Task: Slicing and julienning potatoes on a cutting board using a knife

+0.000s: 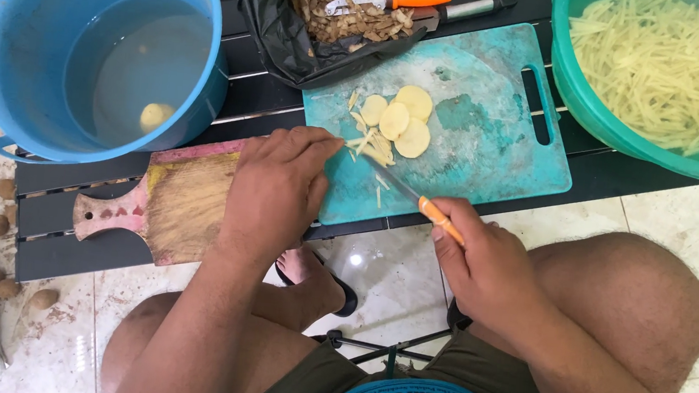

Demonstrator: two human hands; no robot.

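At frame centre on the teal cutting board [491,150], the left hand [278,185] presses fingertips onto wet, slippery, brittle potato slices [376,143], best pinned from above, while the right hand [488,270] grips the orange-handled knife [418,199].

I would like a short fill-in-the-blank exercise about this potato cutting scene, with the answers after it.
1. The right hand holds a knife with an ______ handle.
2. The left hand presses potato strips on the ______ cutting board.
3. One peeled potato sits in water inside the ______ bucket.
4. The green tub is filled with potato ______.

Answers: orange; teal; blue; sticks
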